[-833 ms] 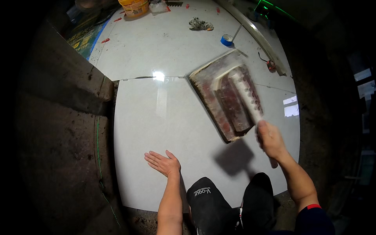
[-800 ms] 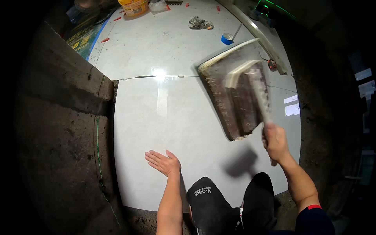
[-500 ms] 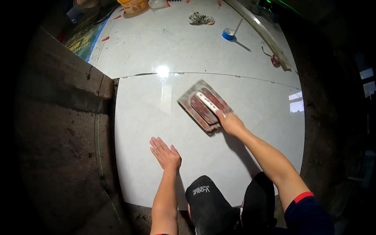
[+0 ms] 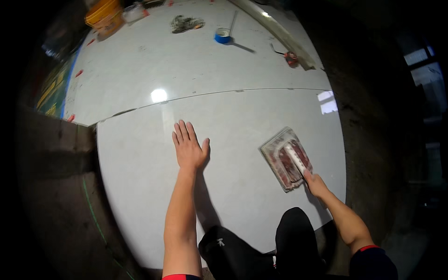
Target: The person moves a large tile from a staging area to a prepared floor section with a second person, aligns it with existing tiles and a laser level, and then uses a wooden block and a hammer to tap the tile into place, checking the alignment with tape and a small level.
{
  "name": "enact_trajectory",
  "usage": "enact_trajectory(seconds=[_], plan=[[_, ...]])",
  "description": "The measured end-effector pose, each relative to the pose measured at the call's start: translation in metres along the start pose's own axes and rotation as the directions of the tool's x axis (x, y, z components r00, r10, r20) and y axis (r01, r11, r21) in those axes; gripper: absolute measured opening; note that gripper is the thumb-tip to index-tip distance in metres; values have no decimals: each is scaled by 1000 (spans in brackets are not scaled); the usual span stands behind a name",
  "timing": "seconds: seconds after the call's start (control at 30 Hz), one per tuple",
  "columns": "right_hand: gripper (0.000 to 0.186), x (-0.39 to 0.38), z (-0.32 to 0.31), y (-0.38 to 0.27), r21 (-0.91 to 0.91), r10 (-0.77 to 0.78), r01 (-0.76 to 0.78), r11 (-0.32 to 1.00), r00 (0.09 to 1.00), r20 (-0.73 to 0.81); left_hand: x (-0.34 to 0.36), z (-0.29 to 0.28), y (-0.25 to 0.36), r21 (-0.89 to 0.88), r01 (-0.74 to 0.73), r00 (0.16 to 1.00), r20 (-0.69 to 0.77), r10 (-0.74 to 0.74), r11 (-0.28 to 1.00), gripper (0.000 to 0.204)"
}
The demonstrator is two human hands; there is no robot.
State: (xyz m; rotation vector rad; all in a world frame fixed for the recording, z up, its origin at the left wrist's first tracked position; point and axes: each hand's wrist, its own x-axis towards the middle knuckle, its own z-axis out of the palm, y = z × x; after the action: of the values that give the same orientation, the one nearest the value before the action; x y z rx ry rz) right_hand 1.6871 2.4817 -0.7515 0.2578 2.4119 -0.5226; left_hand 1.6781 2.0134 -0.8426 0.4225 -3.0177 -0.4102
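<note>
A large glossy white tile [image 4: 135, 186] lies before my knees. Its far edge meets another white tile [image 4: 154, 56] along a thin joint with small clips in it. My left hand [image 4: 189, 151] rests palm down on the near tile, fingers stretched out and slightly spread. To the right, my right hand [image 4: 316, 184] is wrapped round the pale handle of a worn rectangular float [image 4: 281, 161], grey at the rim and reddish on top. The float sits at a slant over the near tile; its underside is hidden, so I cannot tell whether it touches.
On the far tile are a yellow bucket [image 4: 106, 22], a crumpled cloth or glove [image 4: 185, 24], a blue tape roll [image 4: 221, 38], a red tape measure [image 4: 290, 59], a long metal straightedge [image 4: 275, 33] and red wedges [image 4: 79, 73]. A green line [image 4: 93, 214] crosses dark ground on the left.
The float in my right hand has moved right and nearer to me. My left hand has slid forward on the tile. The whole view has shifted and turned.
</note>
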Motion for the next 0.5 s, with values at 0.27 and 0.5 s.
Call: enact_trajectory(seconds=[0.27,0.5], plan=[[97,-69,73,256,259,430,-390,884,895,-119,105,27,-8,141,-101,992,-62,111,985,85],[58,-113,100,285,171,656,-705,689,706,269,119,63,-7,203,-121,975,-160,154,972,74]])
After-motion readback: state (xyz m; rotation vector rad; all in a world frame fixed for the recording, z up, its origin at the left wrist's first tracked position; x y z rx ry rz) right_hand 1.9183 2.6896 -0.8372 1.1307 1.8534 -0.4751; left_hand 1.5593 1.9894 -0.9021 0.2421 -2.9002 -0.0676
